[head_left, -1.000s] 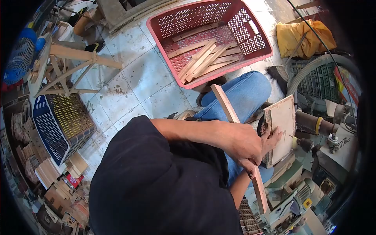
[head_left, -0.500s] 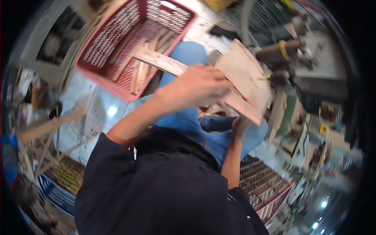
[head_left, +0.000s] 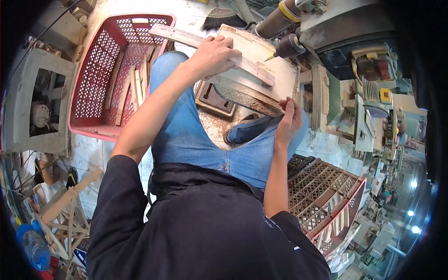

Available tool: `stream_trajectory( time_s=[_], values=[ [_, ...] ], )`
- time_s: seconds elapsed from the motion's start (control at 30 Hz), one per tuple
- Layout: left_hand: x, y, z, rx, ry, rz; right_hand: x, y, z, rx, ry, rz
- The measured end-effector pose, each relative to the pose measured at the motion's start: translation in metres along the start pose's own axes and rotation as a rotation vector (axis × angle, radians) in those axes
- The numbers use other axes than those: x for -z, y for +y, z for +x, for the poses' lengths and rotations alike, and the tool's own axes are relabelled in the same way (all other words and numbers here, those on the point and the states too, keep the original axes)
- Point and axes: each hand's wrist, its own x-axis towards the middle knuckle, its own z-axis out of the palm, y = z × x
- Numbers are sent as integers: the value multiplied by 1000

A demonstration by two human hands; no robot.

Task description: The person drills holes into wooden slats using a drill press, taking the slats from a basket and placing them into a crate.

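A long wooden strip [head_left: 257, 71] lies slantwise across a flat wooden board [head_left: 284, 77], its far end sticking out past the board's left side toward a crate. My left hand [head_left: 217, 58] is closed over the middle of this strip, fingers wrapped across it. Just above the strip's right end, a pointed drill bit [head_left: 269, 58] projects from a dark chuck [head_left: 289, 45]. By the board's front right corner is my right hand [head_left: 289, 121], its fingers bent and pinched together. Whether anything small is between those fingertips I cannot make out.
A red plastic crate [head_left: 74, 107] with several wooden strips stands at the left. Another crate [head_left: 322, 186] with wood pieces is at my right side. Machine parts [head_left: 345, 46] reach in from the upper right. A brush head [head_left: 224, 18] lies behind the board.
The strip has moved from above my lap, tilted, onto the board under the drill bit. My right hand has come off its near end. The view has shifted.
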Motion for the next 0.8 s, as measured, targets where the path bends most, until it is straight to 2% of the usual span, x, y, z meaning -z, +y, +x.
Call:
stream_trajectory(
  time_s=[0.07,0.17,0.27,0.3,0.4,0.5,0.63,0.7,0.73,0.8],
  values=[
    [-4,0,2,-11,36,-6,-2,0,9,31,-52,-52],
    [-9,2,0,0,40,-24,-4,-3,32,268,-198,-354],
    [-8,3,0,-4,34,-40,-18,5,50,468,-307,-357],
    [-4,4,1,4,-36,-63,-19,4,54,525,-320,-468],
    [-2,4,3,-24,-31,-59,-21,19,59,323,-409,-249],
    [5,-4,13,-85,-32,-33,-16,22,56,163,-309,-285],
    [9,4,20,110,-157,-116,-23,27,55,271,-248,-334],
    [0,7,16,54,32,-55,-28,24,55,402,-180,-406],
    [-4,7,14,28,127,-25,-27,22,56,402,-204,-390],
    [-7,13,11,-4,97,-108,-26,20,56,400,-251,-357]
  ],
)
